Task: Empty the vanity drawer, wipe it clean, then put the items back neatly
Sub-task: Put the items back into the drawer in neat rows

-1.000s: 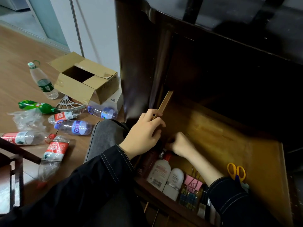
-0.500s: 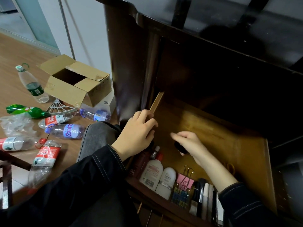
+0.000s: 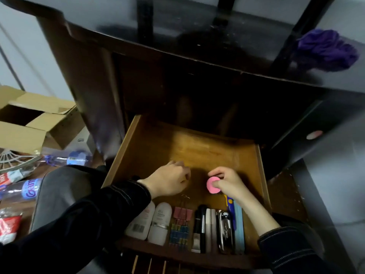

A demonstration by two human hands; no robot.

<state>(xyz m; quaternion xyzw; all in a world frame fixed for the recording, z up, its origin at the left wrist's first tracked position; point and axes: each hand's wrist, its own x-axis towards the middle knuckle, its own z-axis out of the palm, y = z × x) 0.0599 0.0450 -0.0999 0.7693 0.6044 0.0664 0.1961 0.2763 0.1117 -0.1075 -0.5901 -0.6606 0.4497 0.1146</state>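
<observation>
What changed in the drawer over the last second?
The left hand let go of the drawer's left edge and moved inside it. The right hand dropped a dark item and now grips a pink disc. The front row, bottles to clips, stayed put.

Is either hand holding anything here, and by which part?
The right hand pinches a small round pink object by its edge, above the drawer floor. Whether the curled left hand holds anything cannot be told.

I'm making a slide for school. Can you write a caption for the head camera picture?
Right hand holds a pink round item over the open wooden drawer.
</observation>
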